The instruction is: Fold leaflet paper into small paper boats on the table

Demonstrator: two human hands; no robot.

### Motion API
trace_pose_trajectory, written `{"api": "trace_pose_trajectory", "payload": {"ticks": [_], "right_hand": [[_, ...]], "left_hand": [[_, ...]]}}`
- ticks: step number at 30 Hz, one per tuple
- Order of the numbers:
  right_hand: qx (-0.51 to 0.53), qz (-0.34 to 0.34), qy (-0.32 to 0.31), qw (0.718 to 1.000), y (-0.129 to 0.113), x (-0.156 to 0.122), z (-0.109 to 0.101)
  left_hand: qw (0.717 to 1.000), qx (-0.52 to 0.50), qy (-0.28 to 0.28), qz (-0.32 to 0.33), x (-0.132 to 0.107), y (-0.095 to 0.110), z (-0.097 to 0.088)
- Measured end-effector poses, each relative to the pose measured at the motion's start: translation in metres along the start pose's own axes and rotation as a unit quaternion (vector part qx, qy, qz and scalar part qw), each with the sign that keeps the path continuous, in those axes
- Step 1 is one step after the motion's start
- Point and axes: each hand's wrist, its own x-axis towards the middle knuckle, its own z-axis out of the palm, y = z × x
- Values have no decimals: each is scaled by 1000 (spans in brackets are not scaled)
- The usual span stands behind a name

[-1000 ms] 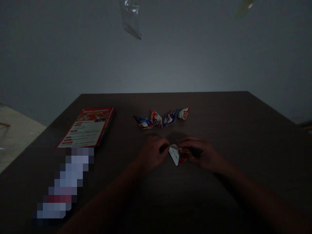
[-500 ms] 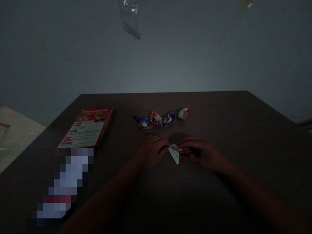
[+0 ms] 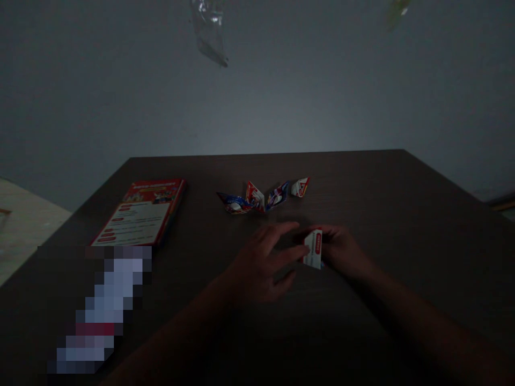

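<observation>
A folded piece of printed paper (image 3: 313, 251), white with a red label, stands up above the table in front of me. My right hand (image 3: 340, 247) grips it from the right, with part of the fingers hidden behind it. My left hand (image 3: 270, 262) is open at its left side, fingers spread, and one fingertip appears to touch the paper's face. Beyond the hands lie several folded paper pieces in blue, red and white, among them a blue one (image 3: 235, 203) and a small white and red one (image 3: 300, 187).
A stack of red and white printed sheets (image 3: 140, 212) lies on the left of the dark table (image 3: 354, 182). In front of it is a pale, pixelated long object (image 3: 104, 305). A clear plastic bag (image 3: 210, 32) hangs against the wall.
The folded paper has been turned upright and moved right, now in my right hand. My left hand has opened, its fingers spreading toward the paper. The view has shifted slightly.
</observation>
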Motion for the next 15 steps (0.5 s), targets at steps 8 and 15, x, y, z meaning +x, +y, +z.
{"api": "trace_pose_trajectory", "payload": {"ticks": [8, 15], "right_hand": [[92, 19, -16, 995, 10, -1, 10], [15, 35, 41, 998, -2, -1, 12]], "left_hand": [[993, 51, -38, -100, 3, 2, 17], [987, 74, -49, -136, -1, -2, 19]]}}
